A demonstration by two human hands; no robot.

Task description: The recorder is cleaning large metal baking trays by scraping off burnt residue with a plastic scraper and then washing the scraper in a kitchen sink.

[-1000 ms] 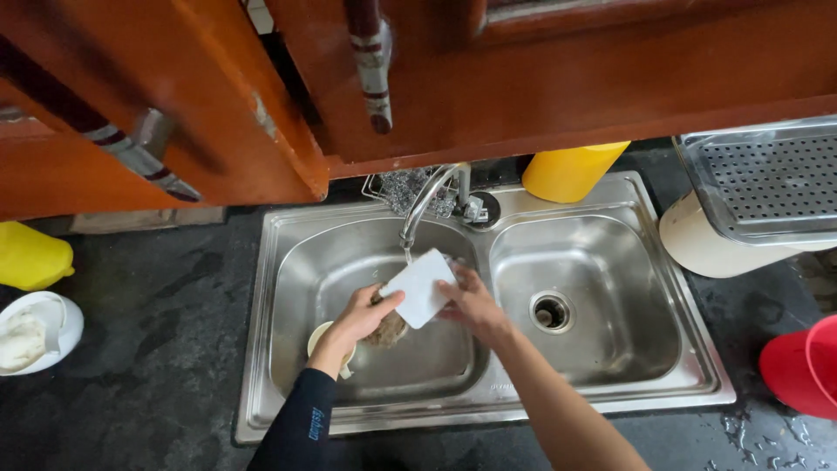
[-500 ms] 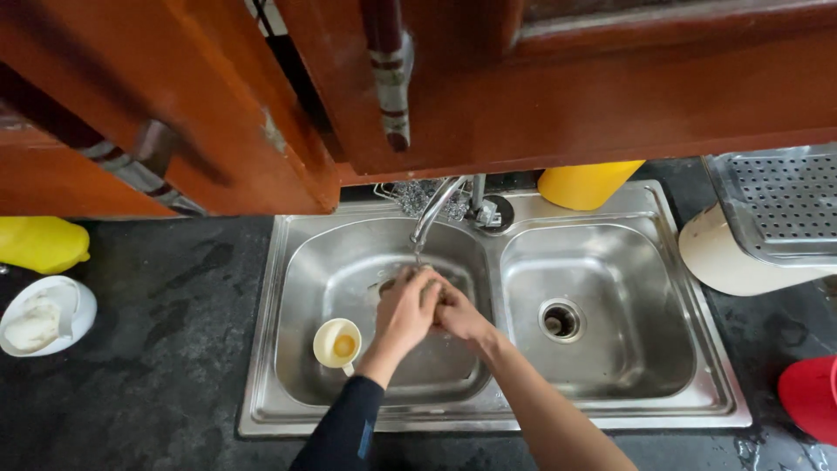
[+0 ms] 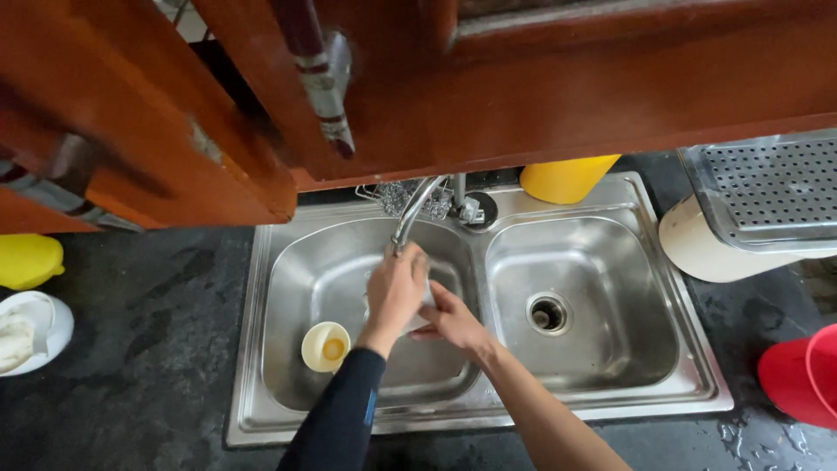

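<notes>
A small white item (image 3: pixel 417 321), mostly hidden, is gripped between both hands under the tap (image 3: pixel 411 215) over the left basin (image 3: pixel 296 288). The left hand (image 3: pixel 397 292) is curled over its top; the right hand (image 3: pixel 453 321) is closed on it from below, at about 4 o'clock of the left one. What the item is cannot be told, and no running water can be made out. Rinsing appears to be under way and not finished, judging by the item being held at the spout. A pale cup (image 3: pixel 326 346) with something yellow inside lies on the basin floor at 8 o'clock of the hands, untouched and seemingly left to be washed. The right basin (image 3: pixel 610 288) holds nothing but its drain (image 3: pixel 547 313).

The steel double sink is set in a dark stone table (image 3: pixel 139 349), wet at the lower right. On it are seen a yellow container (image 3: pixel 567 177) at 12 o'clock of the right basin, a cream pot (image 3: pixel 697 249) under a perforated metal tray (image 3: pixel 767 187) at 3 o'clock, a red vessel (image 3: pixel 798 375) at 4 o'clock, and at the far left a yellow object (image 3: pixel 28 260) and a white bowl (image 3: pixel 35 331). Brown wooden cabinet doors (image 3: pixel 523 78) with metal handles hang overhead.
</notes>
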